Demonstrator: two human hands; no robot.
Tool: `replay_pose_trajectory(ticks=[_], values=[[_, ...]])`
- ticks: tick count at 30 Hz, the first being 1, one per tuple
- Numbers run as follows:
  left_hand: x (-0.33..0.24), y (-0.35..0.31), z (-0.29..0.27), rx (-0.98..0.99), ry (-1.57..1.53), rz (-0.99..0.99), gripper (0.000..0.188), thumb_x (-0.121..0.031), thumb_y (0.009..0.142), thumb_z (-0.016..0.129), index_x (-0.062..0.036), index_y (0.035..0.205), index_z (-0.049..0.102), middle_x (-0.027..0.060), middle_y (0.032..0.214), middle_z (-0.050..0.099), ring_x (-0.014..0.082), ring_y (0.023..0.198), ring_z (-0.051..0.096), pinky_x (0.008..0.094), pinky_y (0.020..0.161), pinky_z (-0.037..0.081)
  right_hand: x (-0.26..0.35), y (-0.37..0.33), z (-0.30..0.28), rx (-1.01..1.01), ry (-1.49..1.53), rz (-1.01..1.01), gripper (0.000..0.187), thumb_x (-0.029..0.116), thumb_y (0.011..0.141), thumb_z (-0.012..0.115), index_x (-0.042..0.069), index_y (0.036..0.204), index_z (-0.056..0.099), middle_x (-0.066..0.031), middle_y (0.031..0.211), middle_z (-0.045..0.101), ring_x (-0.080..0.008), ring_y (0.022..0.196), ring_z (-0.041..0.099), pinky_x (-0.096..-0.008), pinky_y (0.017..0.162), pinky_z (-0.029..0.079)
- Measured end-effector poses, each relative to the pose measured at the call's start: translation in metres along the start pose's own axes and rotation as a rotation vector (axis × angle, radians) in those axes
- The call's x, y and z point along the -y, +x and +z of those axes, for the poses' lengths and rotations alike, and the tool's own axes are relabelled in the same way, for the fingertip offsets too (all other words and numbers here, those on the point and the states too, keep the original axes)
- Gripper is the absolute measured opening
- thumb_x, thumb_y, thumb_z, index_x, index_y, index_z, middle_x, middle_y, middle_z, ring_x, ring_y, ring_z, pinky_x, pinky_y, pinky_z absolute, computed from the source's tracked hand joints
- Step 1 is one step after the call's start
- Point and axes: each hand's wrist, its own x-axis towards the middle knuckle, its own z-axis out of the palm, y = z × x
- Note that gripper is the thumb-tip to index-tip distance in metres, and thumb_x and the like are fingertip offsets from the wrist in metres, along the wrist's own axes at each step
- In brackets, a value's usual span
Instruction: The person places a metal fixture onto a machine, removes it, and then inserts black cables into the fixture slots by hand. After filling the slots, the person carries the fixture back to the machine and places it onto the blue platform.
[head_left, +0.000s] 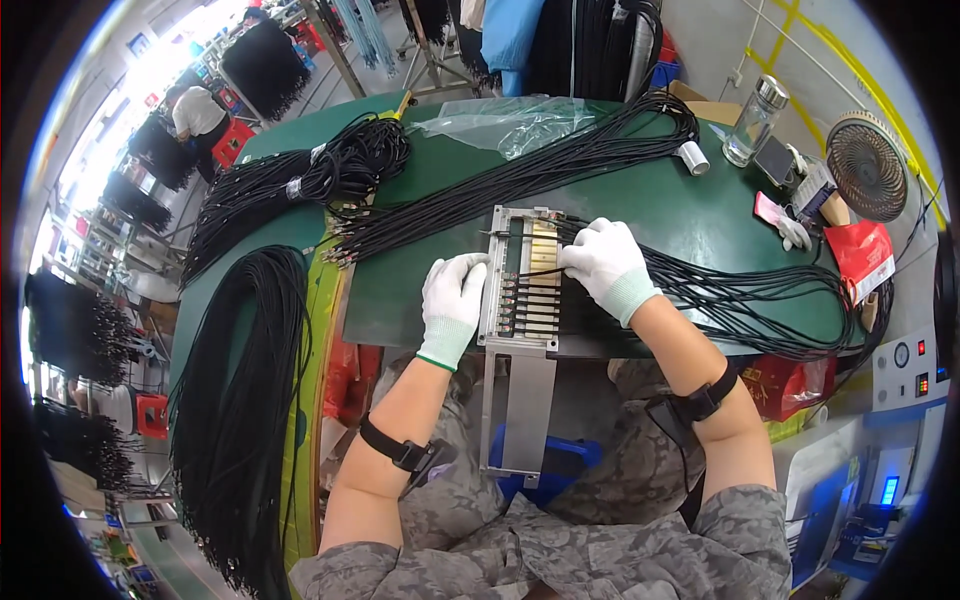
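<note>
A metal fixture with a row of slots lies at the table's front edge, several black cables seated side by side in its lower slots. In my white-gloved right hand, at the fixture's right side, a black cable is pinched, its end reaching across the slots. My left hand, gloved too, rests against the fixture's left edge with fingers and thumb drawn together. Whatever may be between those fingertips is hidden. From the fixture, a bundle of black cables runs off to the right, beneath my right hand.
More black cable bundles lie behind, at the back left and over the left edge. A clear plastic bag, a glass bottle, a fan and a red packet are farther back. A flat metal plate extends toward my lap.
</note>
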Motion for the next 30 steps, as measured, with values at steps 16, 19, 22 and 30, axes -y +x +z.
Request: replay_pose_trajectory(ticks=[16, 19, 22, 30], values=[[-0.011, -0.012, 0.018, 0.066, 0.136, 0.226, 0.038, -0.040, 0.090, 0.068, -0.0187, 0.122, 0.069, 0.0204, 0.142, 0.051, 0.0392, 0.135, 0.043, 0.0484, 0.113, 0.033, 0.006, 0.005, 0.001, -0.113, 0.105, 0.015, 0.008, 0.017, 0.073, 0.073, 0.021, 0.080, 0.071, -0.0020, 0.075, 0.063, -0.0275, 0.084, 0.059, -0.0419, 0.073, 0.046], [-0.011, -0.013, 0.020, 0.070, 0.114, 0.215, 0.037, -0.038, 0.089, 0.068, -0.0199, 0.121, 0.070, 0.0210, 0.145, 0.050, 0.0393, 0.136, 0.042, 0.0477, 0.113, 0.034, 0.004, 0.003, 0.003, -0.078, 0.081, -0.006, 0.011, 0.014, 0.071, 0.073, 0.020, 0.081, 0.072, -0.0025, 0.074, 0.061, -0.0282, 0.082, 0.058, -0.0416, 0.073, 0.045], [-0.012, -0.014, 0.020, 0.076, 0.129, 0.187, 0.035, -0.036, 0.089, 0.068, -0.0212, 0.120, 0.071, 0.0206, 0.144, 0.050, 0.0391, 0.136, 0.042, 0.0472, 0.114, 0.034, 0.005, 0.001, 0.004, -0.072, 0.043, -0.027, 0.014, 0.011, 0.069, 0.073, 0.020, 0.081, 0.073, -0.0023, 0.074, 0.060, -0.0279, 0.082, 0.057, -0.0413, 0.074, 0.045], [-0.007, -0.010, 0.017, -0.062, 0.082, 0.334, 0.025, -0.023, 0.088, 0.070, -0.0173, 0.112, 0.074, 0.0145, 0.127, 0.063, 0.0340, 0.125, 0.054, 0.0449, 0.109, 0.040, 0.013, 0.006, 0.002, -0.135, -0.010, -0.060, 0.006, 0.012, 0.071, 0.068, 0.017, 0.074, 0.066, -0.0043, 0.076, 0.059, -0.0293, 0.084, 0.058, -0.0421, 0.070, 0.045]])
